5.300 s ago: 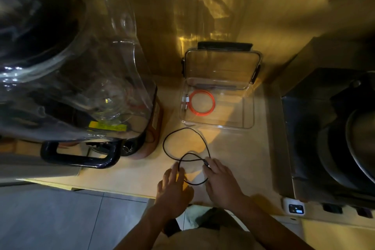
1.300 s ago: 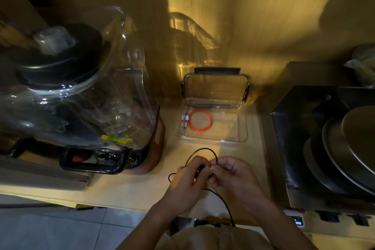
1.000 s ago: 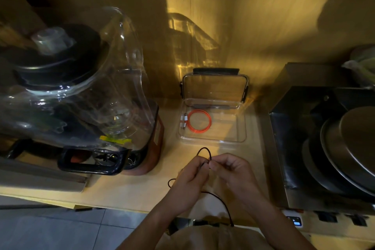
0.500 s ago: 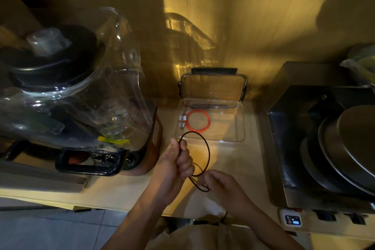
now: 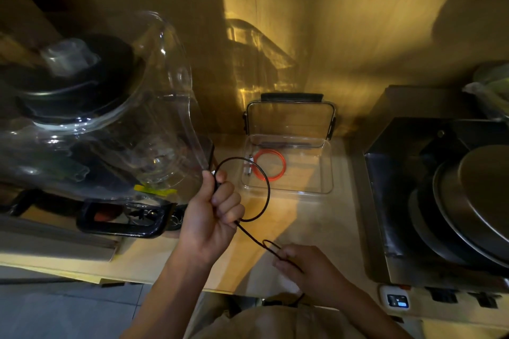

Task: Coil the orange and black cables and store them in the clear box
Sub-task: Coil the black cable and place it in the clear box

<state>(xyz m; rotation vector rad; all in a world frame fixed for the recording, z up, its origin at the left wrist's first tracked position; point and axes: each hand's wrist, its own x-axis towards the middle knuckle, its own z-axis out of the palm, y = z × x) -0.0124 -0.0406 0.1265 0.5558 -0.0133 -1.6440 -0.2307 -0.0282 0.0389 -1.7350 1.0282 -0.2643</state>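
Blender point(image 5: 91, 124) with a clear jug and a black handle is seen at the far left of a pale wooden counter point(image 5: 297, 217). Just right of it, the left hand point(image 5: 212, 217) is raised above the counter, its fingers curled round the black cable point(image 5: 265, 190), which is gripped in the fist. One wide loop of that cable is held up from the fist, and its far edge is seen in front of the left wall of the clear box point(image 5: 327, 170). From the fist, the cable is led down and right to the right hand point(image 5: 311, 270), where it is pinched between thumb and bent fingers near the counter's front edge. The clear box is set at the back of the counter with its lid stood open. The orange cable point(image 5: 269, 165) is laid coiled inside it, at its left end. Stacked metal pans point(image 5: 468, 209) are seen at the far right.
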